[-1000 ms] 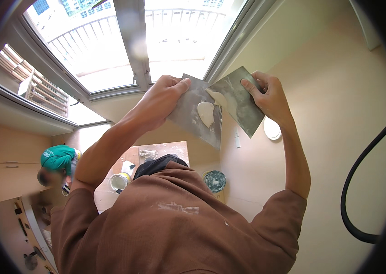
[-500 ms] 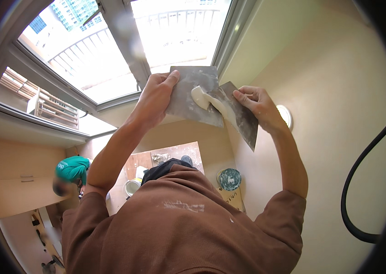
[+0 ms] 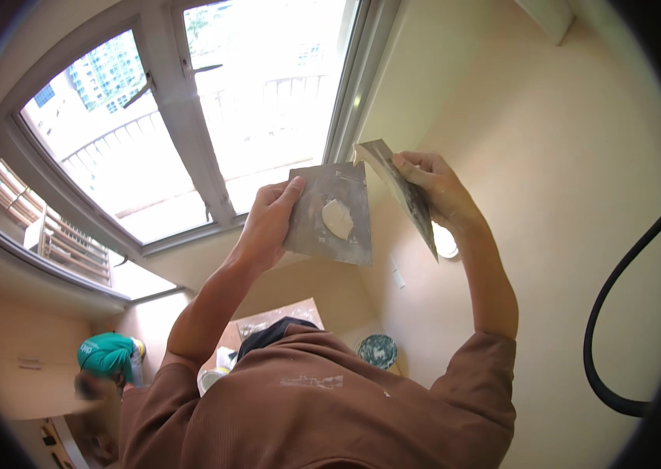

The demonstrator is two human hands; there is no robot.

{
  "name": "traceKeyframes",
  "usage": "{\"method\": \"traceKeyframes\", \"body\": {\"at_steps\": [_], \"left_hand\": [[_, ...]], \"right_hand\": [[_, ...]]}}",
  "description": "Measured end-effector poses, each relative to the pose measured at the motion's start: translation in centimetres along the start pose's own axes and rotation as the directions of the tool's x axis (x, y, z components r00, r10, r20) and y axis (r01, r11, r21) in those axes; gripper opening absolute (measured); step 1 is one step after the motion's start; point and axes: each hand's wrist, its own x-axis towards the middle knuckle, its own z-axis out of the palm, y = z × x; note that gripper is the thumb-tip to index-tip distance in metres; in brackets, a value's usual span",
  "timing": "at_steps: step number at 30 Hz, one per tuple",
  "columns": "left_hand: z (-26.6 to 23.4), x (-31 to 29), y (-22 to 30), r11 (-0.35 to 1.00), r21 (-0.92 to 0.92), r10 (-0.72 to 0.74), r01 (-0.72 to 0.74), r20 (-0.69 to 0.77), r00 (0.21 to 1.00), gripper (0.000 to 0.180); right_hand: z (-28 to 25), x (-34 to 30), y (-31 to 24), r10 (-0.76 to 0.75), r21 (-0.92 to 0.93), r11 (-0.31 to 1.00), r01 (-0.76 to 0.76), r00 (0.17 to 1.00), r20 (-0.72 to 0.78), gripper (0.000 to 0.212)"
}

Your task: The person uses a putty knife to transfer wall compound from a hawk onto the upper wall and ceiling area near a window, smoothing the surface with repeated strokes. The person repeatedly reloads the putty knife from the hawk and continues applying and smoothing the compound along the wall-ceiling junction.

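Note:
My left hand (image 3: pixel 269 225) grips a flat grey plate (image 3: pixel 352 187) by its left edge, thumb on top. A dollop of cream-coloured putty (image 3: pixel 337 220) sits near the plate's middle. To the right, my right hand (image 3: pixel 441 191) is closed on a wide grey putty blade (image 3: pixel 418 211), thumb over its face. That blade is tilted nearly edge-on, and a strip of putty runs along its left side. A small gap separates blade and plate. Both are held up in front of me, below the window.
A bright window (image 3: pixel 268 94) with grey frames stands ahead. A pale wall (image 3: pixel 565 234) rises on the right. Below are a bucket (image 3: pixel 377 351) with a stained dark top and a whitish container (image 3: pixel 211 380). A person in a green shirt (image 3: pixel 105 354) bends at the lower left.
The putty blade has lifted off the plate and turned edge-on, carrying a strip of putty. The plate sits lower in view, with a smaller dollop on it. The view has tilted upward.

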Motion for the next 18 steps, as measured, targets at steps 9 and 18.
{"method": "traceKeyframes", "body": {"at_steps": [9,18], "left_hand": [[2.9,0.0,4.6,0.995,-0.035,0.093,-0.091,0.045,0.995,0.035],[2.8,-1.2,5.1,0.997,-0.042,0.063,-0.063,-0.002,0.998,0.033]], "right_hand": [[-1.6,0.0,-1.8,-0.093,-0.207,0.974,0.088,0.996,-0.014,0.039],[-3.1,-1.9,-2.1,-0.155,-0.443,0.889,0.118,0.987,-0.049,0.03]]}}
